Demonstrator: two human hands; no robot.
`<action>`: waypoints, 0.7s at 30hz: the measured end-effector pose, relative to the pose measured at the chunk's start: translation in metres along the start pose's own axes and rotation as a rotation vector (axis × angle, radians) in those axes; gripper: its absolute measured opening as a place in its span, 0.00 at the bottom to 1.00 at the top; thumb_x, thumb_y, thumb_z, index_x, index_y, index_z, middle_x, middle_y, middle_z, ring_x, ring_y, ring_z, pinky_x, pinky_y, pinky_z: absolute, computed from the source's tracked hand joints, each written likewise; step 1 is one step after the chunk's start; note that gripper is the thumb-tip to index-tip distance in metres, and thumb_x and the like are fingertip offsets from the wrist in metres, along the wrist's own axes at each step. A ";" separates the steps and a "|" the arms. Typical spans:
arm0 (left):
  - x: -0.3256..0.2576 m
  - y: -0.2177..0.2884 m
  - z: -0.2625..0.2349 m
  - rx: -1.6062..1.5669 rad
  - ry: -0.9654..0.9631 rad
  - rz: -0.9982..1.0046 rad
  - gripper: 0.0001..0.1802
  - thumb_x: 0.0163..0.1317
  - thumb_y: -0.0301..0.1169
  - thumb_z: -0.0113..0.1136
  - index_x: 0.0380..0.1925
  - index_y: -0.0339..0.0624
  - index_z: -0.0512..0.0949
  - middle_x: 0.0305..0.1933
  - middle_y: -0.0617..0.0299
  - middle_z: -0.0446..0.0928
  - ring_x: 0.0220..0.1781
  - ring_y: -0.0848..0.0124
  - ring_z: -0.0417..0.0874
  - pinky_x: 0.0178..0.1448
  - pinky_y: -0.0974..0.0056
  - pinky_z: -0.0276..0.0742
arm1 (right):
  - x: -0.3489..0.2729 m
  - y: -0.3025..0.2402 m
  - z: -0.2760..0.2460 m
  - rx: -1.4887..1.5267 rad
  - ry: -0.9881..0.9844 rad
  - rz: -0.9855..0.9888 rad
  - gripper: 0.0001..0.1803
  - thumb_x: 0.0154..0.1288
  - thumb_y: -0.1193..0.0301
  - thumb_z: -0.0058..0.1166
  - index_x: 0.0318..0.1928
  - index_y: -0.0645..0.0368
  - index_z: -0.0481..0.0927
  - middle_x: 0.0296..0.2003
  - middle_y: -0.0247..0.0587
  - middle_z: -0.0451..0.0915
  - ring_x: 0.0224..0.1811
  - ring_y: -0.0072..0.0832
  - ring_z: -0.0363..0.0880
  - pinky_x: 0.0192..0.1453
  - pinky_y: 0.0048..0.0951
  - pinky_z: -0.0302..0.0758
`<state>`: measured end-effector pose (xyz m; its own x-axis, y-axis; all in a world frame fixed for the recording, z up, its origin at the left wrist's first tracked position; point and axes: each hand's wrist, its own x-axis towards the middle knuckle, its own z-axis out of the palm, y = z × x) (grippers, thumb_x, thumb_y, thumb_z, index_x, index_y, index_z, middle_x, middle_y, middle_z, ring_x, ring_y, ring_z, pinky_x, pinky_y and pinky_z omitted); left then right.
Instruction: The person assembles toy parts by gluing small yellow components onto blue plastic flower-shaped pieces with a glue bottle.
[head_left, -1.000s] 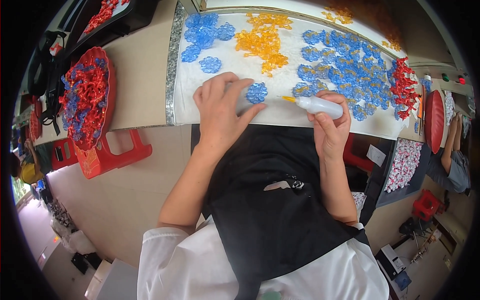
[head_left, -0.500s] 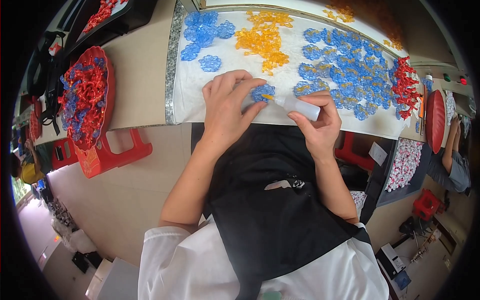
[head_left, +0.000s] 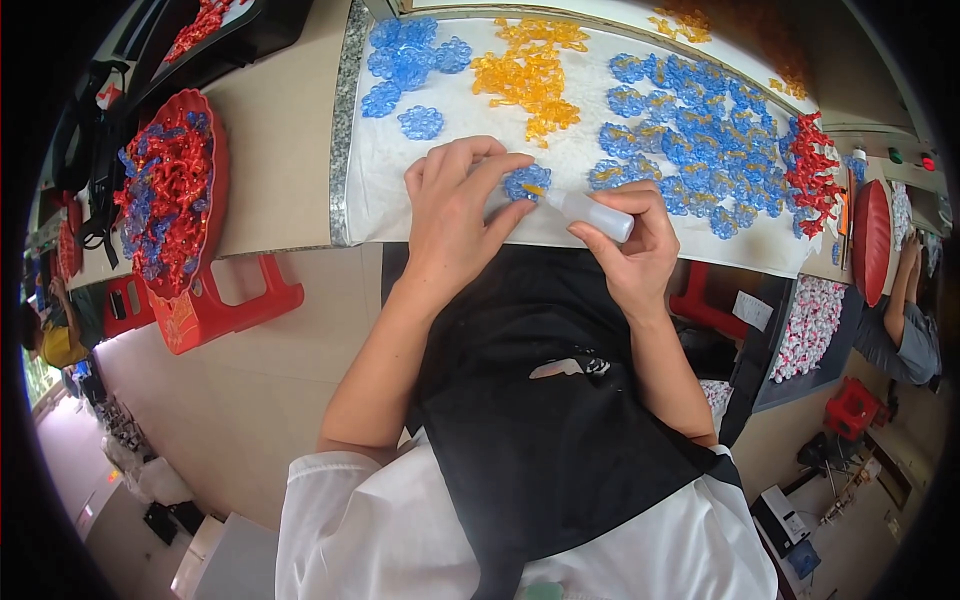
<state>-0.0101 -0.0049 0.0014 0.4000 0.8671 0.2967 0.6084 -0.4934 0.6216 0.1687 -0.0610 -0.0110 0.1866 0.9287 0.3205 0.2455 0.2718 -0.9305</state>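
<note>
On the white sheet at the table's near edge lies a clear blue beaded flower. My left hand steadies it between thumb and forefinger. A small orange piece shows over the flower. In my right hand is a small translucent squeeze bottle, tilted, its narrow nozzle pointing left at the flower. Whether the nozzle touches the flower or the orange piece I cannot tell.
Farther back lie loose blue flowers and an orange pile. To the right spread several blue flowers with orange pieces, beside red pieces. A red tray of red and blue pieces stands left, above a red stool.
The bottle and my right hand have shifted slightly left, with the nozzle nearer the flower. My left hand keeps its place on the flower.
</note>
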 end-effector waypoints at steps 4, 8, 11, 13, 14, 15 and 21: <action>0.000 0.001 -0.001 -0.003 -0.009 -0.008 0.21 0.44 0.31 0.68 0.42 0.51 0.78 0.43 0.67 0.71 0.50 0.66 0.69 0.54 0.60 0.56 | -0.001 0.001 0.000 -0.005 -0.014 -0.003 0.16 0.44 0.80 0.67 0.36 0.64 0.76 0.36 0.39 0.74 0.38 0.27 0.74 0.41 0.25 0.71; 0.003 0.000 -0.003 0.007 -0.023 -0.015 0.21 0.44 0.30 0.68 0.42 0.49 0.79 0.44 0.64 0.73 0.50 0.67 0.71 0.54 0.63 0.58 | 0.000 -0.003 -0.004 0.096 0.022 0.024 0.17 0.45 0.82 0.66 0.37 0.64 0.75 0.38 0.40 0.74 0.41 0.26 0.73 0.45 0.25 0.71; 0.017 -0.011 -0.004 -0.122 0.038 -0.015 0.18 0.47 0.28 0.66 0.42 0.47 0.78 0.40 0.61 0.75 0.47 0.65 0.73 0.52 0.63 0.62 | 0.002 -0.007 -0.012 0.231 0.106 0.027 0.19 0.48 0.84 0.63 0.40 0.62 0.71 0.41 0.42 0.73 0.44 0.26 0.73 0.50 0.26 0.71; 0.032 -0.018 -0.004 -0.054 0.048 0.089 0.14 0.51 0.26 0.63 0.40 0.45 0.78 0.37 0.59 0.76 0.45 0.64 0.75 0.50 0.63 0.66 | 0.003 -0.010 -0.013 0.259 0.122 0.065 0.19 0.48 0.85 0.63 0.40 0.62 0.70 0.42 0.43 0.73 0.45 0.26 0.74 0.50 0.26 0.71; 0.038 -0.017 -0.003 -0.054 0.049 0.091 0.14 0.51 0.26 0.63 0.40 0.45 0.78 0.37 0.59 0.76 0.45 0.64 0.75 0.50 0.63 0.66 | 0.003 -0.011 -0.014 0.288 0.137 0.105 0.19 0.49 0.85 0.62 0.40 0.62 0.70 0.43 0.44 0.73 0.46 0.26 0.74 0.51 0.27 0.71; 0.044 -0.015 -0.001 0.009 -0.018 0.102 0.12 0.51 0.26 0.62 0.38 0.43 0.79 0.37 0.60 0.76 0.44 0.64 0.75 0.50 0.63 0.66 | 0.003 -0.011 -0.014 0.286 0.139 0.102 0.19 0.49 0.85 0.62 0.40 0.62 0.70 0.43 0.44 0.73 0.46 0.26 0.74 0.51 0.27 0.71; 0.045 -0.015 -0.001 -0.037 -0.045 0.126 0.07 0.52 0.24 0.62 0.33 0.41 0.78 0.34 0.60 0.78 0.37 0.65 0.78 0.45 0.66 0.72 | 0.006 -0.021 -0.011 0.260 0.074 0.324 0.16 0.52 0.83 0.60 0.41 0.62 0.70 0.42 0.39 0.74 0.45 0.24 0.75 0.50 0.24 0.71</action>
<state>-0.0022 0.0418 0.0065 0.5020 0.7944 0.3418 0.5261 -0.5942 0.6084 0.1750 -0.0639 0.0122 0.2851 0.9585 0.0070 -0.0835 0.0322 -0.9960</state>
